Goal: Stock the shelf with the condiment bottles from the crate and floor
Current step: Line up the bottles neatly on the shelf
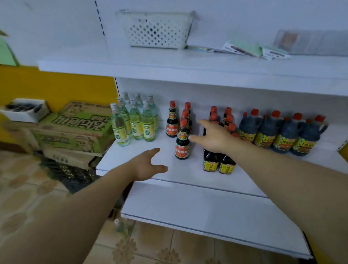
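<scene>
Above white shelf (130, 154), left hand (148, 165) and right hand (213, 135) hover, both splayed.

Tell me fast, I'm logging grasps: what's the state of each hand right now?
Left hand: open, holding nothing, over the shelf.
Right hand: open, fingers spread in front of the dark bottles, gripping none.

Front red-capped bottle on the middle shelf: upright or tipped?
Upright. The front red-capped bottle stands on its base on the shelf, cap straight up, label facing out.
</scene>
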